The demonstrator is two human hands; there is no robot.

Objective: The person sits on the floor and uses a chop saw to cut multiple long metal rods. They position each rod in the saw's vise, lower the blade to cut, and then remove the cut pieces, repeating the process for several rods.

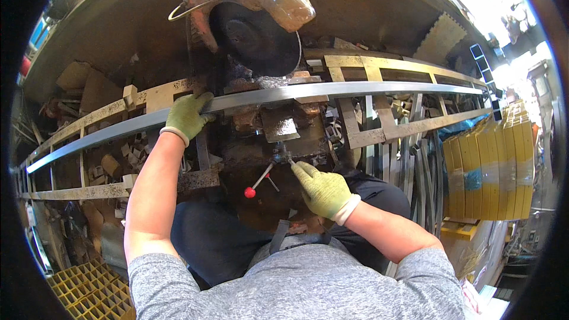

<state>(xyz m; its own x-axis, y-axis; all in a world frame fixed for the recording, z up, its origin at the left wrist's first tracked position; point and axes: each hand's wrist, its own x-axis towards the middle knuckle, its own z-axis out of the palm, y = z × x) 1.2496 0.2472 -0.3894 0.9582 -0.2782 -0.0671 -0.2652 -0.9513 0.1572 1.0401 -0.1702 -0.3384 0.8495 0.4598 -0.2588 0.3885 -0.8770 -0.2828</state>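
Observation:
A long, shiny metal bar (355,88) lies crosswise over the support frames and passes in front of the cut-off saw (255,29). My left hand (188,117), in a yellow-green glove, is closed around the bar just left of the saw. My right hand (323,189), gloved the same way, is closed at the vise's crank handle (283,158), below the metal vise jaw (280,129). One crank arm ends in a red ball knob (250,192), to the left of my right hand. The saw's dark disc stands above and beyond the bar.
Slatted metal frames (409,124) flank the saw on both sides, with many offcuts (136,154) beneath the left one. Long metal profiles (422,172) lean at the right, beside a stack of yellow wrapped pieces (489,166). A yellow grating (92,290) sits at lower left.

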